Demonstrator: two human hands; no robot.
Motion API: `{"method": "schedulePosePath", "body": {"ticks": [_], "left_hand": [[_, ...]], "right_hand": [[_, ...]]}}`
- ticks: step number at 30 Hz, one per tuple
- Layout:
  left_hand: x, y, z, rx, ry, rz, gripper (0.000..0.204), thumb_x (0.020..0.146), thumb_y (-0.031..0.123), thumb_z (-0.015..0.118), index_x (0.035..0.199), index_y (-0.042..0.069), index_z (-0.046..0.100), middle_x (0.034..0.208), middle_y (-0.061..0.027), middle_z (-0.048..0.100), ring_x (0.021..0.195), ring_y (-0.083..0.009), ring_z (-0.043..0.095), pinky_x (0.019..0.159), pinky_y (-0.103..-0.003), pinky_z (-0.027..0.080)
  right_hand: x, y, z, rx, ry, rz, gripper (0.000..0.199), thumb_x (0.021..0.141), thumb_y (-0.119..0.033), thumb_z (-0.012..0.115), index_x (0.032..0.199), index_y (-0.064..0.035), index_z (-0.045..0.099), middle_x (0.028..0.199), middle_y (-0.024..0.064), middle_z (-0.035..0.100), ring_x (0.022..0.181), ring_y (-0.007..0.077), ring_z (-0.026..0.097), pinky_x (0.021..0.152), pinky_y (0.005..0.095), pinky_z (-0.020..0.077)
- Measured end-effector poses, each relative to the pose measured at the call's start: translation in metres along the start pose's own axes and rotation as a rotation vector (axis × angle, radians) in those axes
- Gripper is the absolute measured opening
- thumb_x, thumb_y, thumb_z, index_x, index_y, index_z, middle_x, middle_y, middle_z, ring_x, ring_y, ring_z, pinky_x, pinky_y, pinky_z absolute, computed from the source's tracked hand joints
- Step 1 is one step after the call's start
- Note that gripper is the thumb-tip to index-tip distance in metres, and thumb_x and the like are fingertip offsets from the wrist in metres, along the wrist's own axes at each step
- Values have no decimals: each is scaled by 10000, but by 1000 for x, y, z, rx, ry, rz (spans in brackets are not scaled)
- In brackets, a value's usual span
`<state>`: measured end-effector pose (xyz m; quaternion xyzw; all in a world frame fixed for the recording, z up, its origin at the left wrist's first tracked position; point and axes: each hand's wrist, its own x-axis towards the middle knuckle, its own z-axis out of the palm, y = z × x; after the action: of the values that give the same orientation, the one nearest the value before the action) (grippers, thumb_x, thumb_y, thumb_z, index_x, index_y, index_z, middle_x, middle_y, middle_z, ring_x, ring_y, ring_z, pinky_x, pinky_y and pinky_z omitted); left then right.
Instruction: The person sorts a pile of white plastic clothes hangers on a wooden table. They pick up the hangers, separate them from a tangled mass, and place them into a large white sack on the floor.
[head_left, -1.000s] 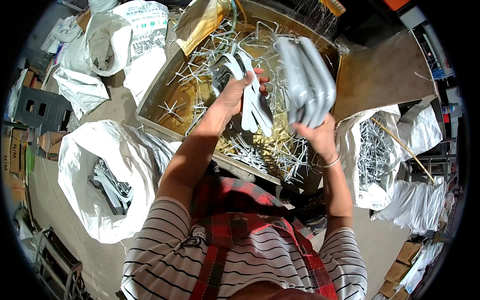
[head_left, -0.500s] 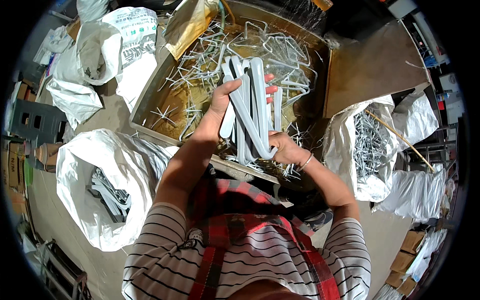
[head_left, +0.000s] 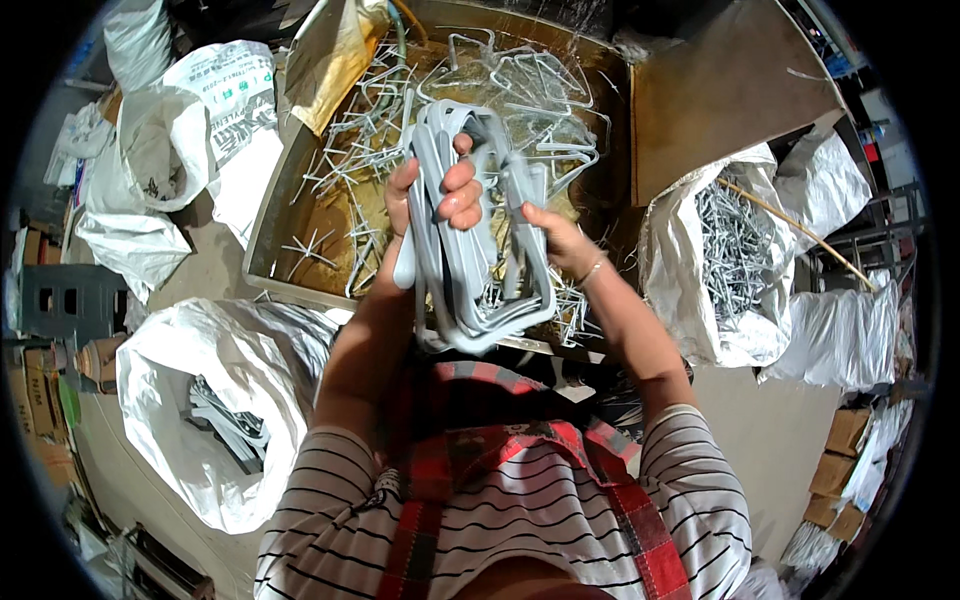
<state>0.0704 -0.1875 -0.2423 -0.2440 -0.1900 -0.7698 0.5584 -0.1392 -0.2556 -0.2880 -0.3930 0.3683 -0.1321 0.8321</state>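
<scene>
Hands, the left hand and the right hand, both grip a bunch of grey plastic hangers above a box of wire hooks.

Both hands hold a bundle of grey plastic hangers upright at the picture's centre. The left hand wraps its fingers over the front; the right hand grips the side at 3 o'clock. Behind, at 12 o'clock, lies a cardboard box of loose hanger parts. At 8 o'clock gapes a white sack.
</scene>
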Motion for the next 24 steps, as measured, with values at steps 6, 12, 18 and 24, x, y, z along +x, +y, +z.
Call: {"method": "schedulePosePath", "body": {"ticks": [6,12,18,24], "left_hand": [[1,5,17,-12,-31,145,432,820,174,608,1108,-17,348,739,-96,534,528,-145,563,461,-250,499],[-7,17,11,13,-66,121,562,798,197,641,1194,-42,323,820,-115,564,571,-144,569,504,-256,510],[-11,35,16,585,806,35,578,808,357,620,1194,-38,450,961,-111,589,721,-162,565,683,-313,485],[-43,72,6,784,1323,260,242,867,273,559,959,49,561,951,-72,615,853,-148,599,734,-331,486]], "right_hand": [[17,24,47,445,-392,-80,596,794,-294,610,1231,61,415,1048,194,596,920,314,608,846,393,502],[14,5,71,229,-150,-144,425,727,15,570,1134,70,461,867,150,602,758,238,625,720,392,553],[18,-2,29,69,150,-148,287,693,69,536,968,136,492,821,179,600,637,262,621,548,376,565],[84,55,-100,-343,650,-114,137,680,-17,590,583,74,558,559,143,573,473,212,568,436,332,447]]}}
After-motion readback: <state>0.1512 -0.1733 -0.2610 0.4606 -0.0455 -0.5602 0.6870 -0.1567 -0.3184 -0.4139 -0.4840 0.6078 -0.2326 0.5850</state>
